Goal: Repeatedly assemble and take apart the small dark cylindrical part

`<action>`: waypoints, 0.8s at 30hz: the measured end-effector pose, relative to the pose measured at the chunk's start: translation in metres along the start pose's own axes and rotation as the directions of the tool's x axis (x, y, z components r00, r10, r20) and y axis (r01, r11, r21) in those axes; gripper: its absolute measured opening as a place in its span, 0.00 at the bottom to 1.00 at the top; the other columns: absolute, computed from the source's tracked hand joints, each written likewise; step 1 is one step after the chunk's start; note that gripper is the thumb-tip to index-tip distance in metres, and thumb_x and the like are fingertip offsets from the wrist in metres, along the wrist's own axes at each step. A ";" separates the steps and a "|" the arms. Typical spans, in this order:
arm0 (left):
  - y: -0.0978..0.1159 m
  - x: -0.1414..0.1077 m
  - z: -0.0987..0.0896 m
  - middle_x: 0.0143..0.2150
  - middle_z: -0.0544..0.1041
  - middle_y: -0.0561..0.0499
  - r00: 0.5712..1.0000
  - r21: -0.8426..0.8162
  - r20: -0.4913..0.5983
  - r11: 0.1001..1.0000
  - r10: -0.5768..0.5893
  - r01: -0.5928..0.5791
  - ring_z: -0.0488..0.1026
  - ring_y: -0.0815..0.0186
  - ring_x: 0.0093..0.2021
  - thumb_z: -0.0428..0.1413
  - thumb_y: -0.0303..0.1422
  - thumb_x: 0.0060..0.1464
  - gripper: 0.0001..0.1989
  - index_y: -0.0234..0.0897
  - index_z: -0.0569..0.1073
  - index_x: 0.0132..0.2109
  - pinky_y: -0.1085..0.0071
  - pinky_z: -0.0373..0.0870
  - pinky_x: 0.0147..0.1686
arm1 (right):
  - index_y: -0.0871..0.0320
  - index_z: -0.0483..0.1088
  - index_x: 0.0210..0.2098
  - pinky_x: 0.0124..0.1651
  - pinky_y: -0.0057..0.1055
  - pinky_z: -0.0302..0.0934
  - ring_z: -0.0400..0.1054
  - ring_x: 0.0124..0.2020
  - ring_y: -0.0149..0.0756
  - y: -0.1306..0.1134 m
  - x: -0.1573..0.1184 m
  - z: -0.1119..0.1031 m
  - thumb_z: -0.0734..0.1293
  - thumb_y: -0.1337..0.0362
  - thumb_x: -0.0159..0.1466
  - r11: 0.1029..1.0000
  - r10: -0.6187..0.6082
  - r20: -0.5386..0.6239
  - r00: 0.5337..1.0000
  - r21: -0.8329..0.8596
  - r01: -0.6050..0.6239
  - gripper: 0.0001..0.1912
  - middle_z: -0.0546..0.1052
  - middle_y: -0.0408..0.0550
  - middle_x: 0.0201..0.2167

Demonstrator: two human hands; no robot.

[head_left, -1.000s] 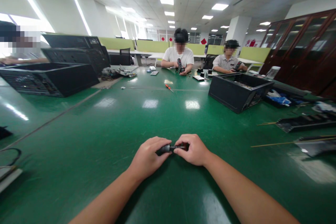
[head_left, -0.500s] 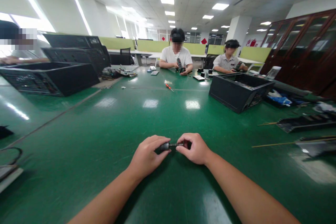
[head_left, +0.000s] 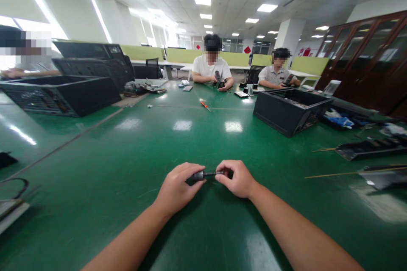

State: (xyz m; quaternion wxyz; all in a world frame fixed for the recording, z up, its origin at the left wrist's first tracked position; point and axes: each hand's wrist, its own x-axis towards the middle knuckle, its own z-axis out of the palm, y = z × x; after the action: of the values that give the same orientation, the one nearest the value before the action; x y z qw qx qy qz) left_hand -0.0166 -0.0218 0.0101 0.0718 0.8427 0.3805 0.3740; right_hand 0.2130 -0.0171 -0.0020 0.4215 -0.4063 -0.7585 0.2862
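Low over the green table (head_left: pixel 146 148), a small dark cylindrical tool (head_left: pixel 199 175) with a thin metal shaft lies level between my hands. My left hand (head_left: pixel 179 184) is closed on its thick dark body, thumb below and fingers above. My right hand (head_left: pixel 237 179) pinches the far end of the shaft between thumb and fingertips. A short length of bare shaft shows between the two hands. What the tool is exactly is too small to tell.
An orange screwdriver (head_left: pixel 205 106) lies farther forward. Black computer cases stand at right (head_left: pixel 286 112) and left (head_left: pixel 70 95). Metal parts (head_left: pixel 372 148) with thin yellow rods lie at the right. Two people (head_left: pixel 212 67) (head_left: pixel 278 72) sit across, another person (head_left: pixel 32 61) at far left.
My right hand has shifted very slightly to the right, and a little more of the thin shaft shows between the hands. My left hand keeps its grip.
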 end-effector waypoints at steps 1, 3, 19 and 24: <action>0.000 0.000 0.000 0.43 0.79 0.51 1.000 0.003 0.001 1.000 0.001 -0.001 0.76 0.65 0.42 0.61 0.33 0.56 0.12 0.41 0.76 0.48 0.67 0.73 0.45 | 0.59 0.75 0.31 0.31 0.27 0.57 0.64 0.24 0.31 0.000 0.000 0.000 0.70 0.66 0.57 1.000 -0.003 0.000 1.000 -0.001 0.003 0.02 0.71 0.41 0.21; 0.000 0.001 0.000 0.43 0.79 0.50 1.000 0.008 0.002 1.000 0.004 -0.004 0.76 0.65 0.42 0.60 0.33 0.56 0.12 0.41 0.76 0.48 0.67 0.73 0.46 | 0.59 0.74 0.31 0.31 0.27 0.57 0.64 0.24 0.31 0.000 0.000 -0.001 0.69 0.66 0.57 1.000 -0.007 0.000 1.000 -0.001 0.007 0.03 0.71 0.41 0.21; 0.000 0.001 -0.002 0.42 0.79 0.51 0.999 0.003 0.006 0.999 -0.039 0.039 0.76 0.64 0.43 0.61 0.34 0.55 0.13 0.42 0.76 0.48 0.67 0.73 0.45 | 0.59 0.73 0.30 0.31 0.27 0.58 0.63 0.25 0.31 -0.001 0.000 -0.004 0.69 0.66 0.57 1.000 0.003 -0.015 1.000 0.010 -0.003 0.02 0.71 0.41 0.23; 0.000 0.000 -0.002 0.43 0.79 0.49 0.998 0.005 0.017 0.998 -0.061 0.061 0.76 0.63 0.43 0.60 0.35 0.55 0.13 0.41 0.76 0.48 0.66 0.73 0.46 | 0.59 0.72 0.29 0.30 0.27 0.57 0.64 0.26 0.31 -0.001 0.000 -0.004 0.68 0.67 0.56 0.999 0.007 -0.026 1.000 0.031 -0.006 0.01 0.71 0.42 0.23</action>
State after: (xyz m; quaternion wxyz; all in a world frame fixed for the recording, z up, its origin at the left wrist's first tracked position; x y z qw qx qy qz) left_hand -0.0179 -0.0224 0.0120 0.0844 0.8340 0.4063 0.3636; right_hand 0.2159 -0.0173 0.0001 0.4366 -0.4059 -0.7470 0.2942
